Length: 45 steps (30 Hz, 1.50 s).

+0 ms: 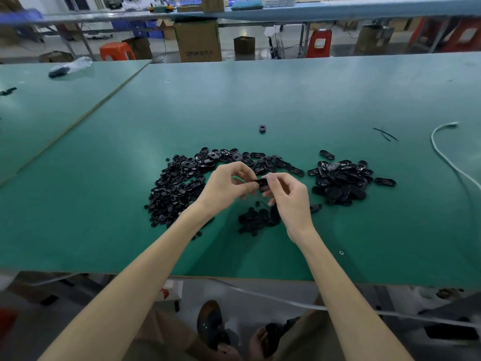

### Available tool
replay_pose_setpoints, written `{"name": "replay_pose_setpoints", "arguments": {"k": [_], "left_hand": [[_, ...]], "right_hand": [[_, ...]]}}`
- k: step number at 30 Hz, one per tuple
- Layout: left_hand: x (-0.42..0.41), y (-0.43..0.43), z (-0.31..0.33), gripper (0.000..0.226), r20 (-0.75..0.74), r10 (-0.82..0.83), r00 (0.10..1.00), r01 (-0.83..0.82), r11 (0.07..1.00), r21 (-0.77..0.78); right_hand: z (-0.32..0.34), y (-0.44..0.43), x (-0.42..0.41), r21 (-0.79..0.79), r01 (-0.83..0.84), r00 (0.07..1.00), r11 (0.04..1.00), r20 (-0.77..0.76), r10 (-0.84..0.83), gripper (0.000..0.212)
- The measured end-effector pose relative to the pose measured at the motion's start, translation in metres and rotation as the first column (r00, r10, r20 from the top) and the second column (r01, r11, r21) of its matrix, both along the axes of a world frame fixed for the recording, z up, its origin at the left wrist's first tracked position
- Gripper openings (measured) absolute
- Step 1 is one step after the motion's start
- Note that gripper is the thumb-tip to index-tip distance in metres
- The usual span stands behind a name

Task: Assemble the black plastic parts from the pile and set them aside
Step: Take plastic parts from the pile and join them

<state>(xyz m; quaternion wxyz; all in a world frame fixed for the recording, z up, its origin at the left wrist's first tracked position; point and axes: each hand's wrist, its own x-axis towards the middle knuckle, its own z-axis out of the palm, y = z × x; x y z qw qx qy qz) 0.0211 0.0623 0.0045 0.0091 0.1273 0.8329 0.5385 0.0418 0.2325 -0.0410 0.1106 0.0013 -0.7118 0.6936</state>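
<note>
Both hands meet over the green table [260,100], and a small black part [263,184] sits right between them. The left hand [226,183] pinches it with thumb and curled fingers from its own side. The right hand [289,196] pinches it from the other side with thumb and forefinger, its other fingers bent loosely below. The part is held off the table, level with the fingertips of both hands.

Just outside the left hand, running down along its wrist, lies a heap of small round pieces [177,191]. Beyond the knuckles of both hands a row of oval pieces [234,158] stretches across. Outside the right hand, a little apart from it, sits a second heap of oval pieces [341,181], with a few strays at its edges. Under the hands, near the right wrist, is a small cluster of black pieces [253,221]; whether the long piece at its edge touches the right hand's lower fingers I cannot tell.

Well beyond the hands a single black piece [263,128] lies alone. Far out past the right hand are some thin black strands [385,134] and a white cable [440,149].
</note>
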Motion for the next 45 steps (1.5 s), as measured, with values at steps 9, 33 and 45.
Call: {"name": "replay_pose_setpoints", "arguments": {"k": [9,33,45], "left_hand": [[0.001,-0.024,0.015,0.019,0.001,0.0,1.0,0.0,0.985,-0.171],[0.001,-0.044,0.011,0.01,-0.044,0.071,0.997,-0.081,0.705,-0.705],[0.006,-0.04,0.019,0.01,-0.095,0.168,0.981,-0.192,0.887,-0.42]], "right_hand": [[0.004,0.001,0.003,-0.108,-0.054,0.999,0.993,-0.003,0.054,0.011],[0.004,0.001,0.001,-0.107,-0.051,0.999,0.993,0.005,0.052,0.013],[0.004,0.0,0.001,-0.106,-0.072,0.997,0.992,0.006,0.073,0.017]]}}
